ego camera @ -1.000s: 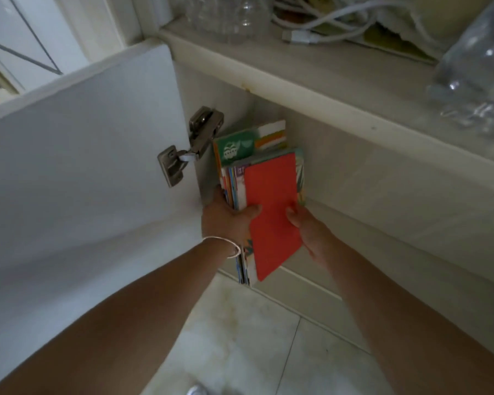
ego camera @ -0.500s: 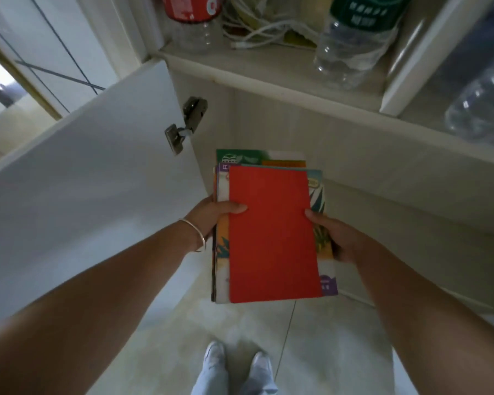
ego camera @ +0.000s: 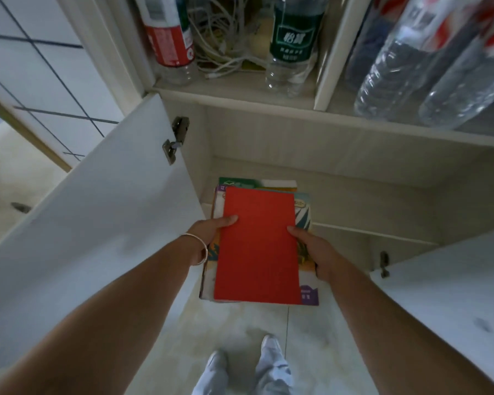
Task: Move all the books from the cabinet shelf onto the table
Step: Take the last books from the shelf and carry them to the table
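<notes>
I see the open cabinet with its white door swung left. In front of its lower shelf, over the floor, a stack of books with a red cover on top is gripped by my left hand and right hand at its sides.

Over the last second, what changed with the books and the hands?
The stack of books, upright inside the cabinet a second ago, has been tipped flat and drawn out over the floor. Left hand and right hand still grip its sides; the cabinet door stays open.
</notes>
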